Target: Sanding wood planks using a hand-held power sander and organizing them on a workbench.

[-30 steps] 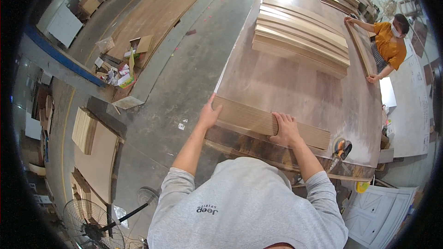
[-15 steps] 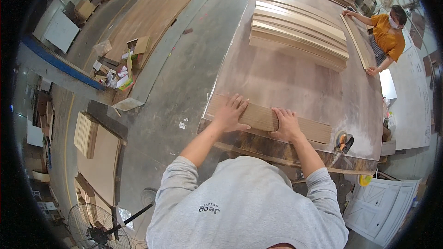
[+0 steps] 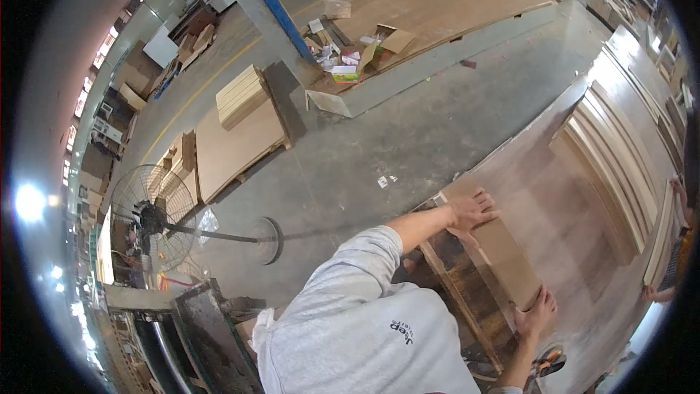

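A flat brown wooden board (image 3: 504, 261) lies along the near edge of the worktable, on top of another thin board whose edge shows beside it. My left hand (image 3: 472, 211) spans its far-left end, fingers stretched across the top toward the far edge and thumb at the near edge. At the other end my right hand (image 3: 537, 314) wraps the board's corner, thumb on one side and fingers on the other. A dark-and-orange hand tool (image 3: 550, 360) rests on the table close to my right wrist.
Long pale wooden strips (image 3: 609, 168) are stacked across the table. At the right edge, a co-worker's hands hold a long strip (image 3: 660, 237). Left of me are a standing fan (image 3: 152, 217), a pallet of sheet panels (image 3: 244, 142) and a box of scraps (image 3: 354, 66).
My view has swung left, bringing the fan and floor stacks further in and pushing the co-worker to the right rim. Both hands stay on the board.
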The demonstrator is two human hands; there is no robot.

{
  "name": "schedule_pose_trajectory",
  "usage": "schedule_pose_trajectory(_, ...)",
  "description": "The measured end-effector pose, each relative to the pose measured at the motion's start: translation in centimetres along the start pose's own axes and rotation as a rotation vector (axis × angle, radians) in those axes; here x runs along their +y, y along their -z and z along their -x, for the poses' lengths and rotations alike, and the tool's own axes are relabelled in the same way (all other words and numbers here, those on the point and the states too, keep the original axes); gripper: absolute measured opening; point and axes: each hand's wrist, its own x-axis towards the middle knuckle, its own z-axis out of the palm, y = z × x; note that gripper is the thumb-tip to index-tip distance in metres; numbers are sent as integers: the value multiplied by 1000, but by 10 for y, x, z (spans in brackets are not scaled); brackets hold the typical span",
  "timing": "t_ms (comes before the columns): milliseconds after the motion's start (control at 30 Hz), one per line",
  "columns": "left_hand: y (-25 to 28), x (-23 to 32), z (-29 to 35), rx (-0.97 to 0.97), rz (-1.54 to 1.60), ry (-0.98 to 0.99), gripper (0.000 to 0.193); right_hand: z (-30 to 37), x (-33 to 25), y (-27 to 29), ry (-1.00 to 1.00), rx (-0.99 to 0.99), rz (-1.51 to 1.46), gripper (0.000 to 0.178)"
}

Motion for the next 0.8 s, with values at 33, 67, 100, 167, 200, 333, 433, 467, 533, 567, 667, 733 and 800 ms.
schedule_pose_trajectory(33, 7, -6, 3, -39, 38, 13, 119, -5, -1, -5, 7, -12, 2, 111)
schedule_pose_trajectory(67, 12, -6, 4, -90, -7, 56, 119, -7, -4, -6, 16, 2, -2, 109)
schedule_pose_trajectory(100, 16, -6, 5, -102, -45, 79, 119, -11, -8, -7, 1, -8, -22, 106)
schedule_pose_trajectory(167, 17, 5, -3, -166, -61, 105, 118, -13, -18, 0, -38, -9, -60, 102)
schedule_pose_trajectory(200, 12, 16, -12, -215, -46, 113, 117, -14, -22, 5, -16, 6, -52, 100)
schedule_pose_trajectory(333, -31, 95, -60, -208, 83, 96, 113, -18, -34, 20, -45, -26, -74, 97)
schedule_pose_trajectory(433, -54, 136, -85, -244, 476, 160, 105, -20, -36, 21, -156, -233, -190, 95)
schedule_pose_trajectory(467, -54, 135, -89, -444, 387, 178, 99, -18, -39, 17, -70, -100, -105, 92)
schedule_pose_trajectory(533, -44, 136, -84, -339, 376, 154, 95, -11, -33, 18, -99, -104, -144, 88)
schedule_pose_trajectory(567, -37, 139, -83, -312, 290, 131, 98, -8, -31, 19, -54, -4, -212, 86)
schedule_pose_trajectory(667, -17, 136, -91, -296, 217, 65, 102, 15, -7, 36, -92, 44, -144, 81)
schedule_pose_trajectory(733, -6, 135, -91, -297, 106, 82, 103, 30, 11, 49, -212, 29, -54, 77)
schedule_pose_trajectory(800, -1, 134, -94, -284, 57, 62, 106, 41, 37, 71, -535, 45, -3, 74)
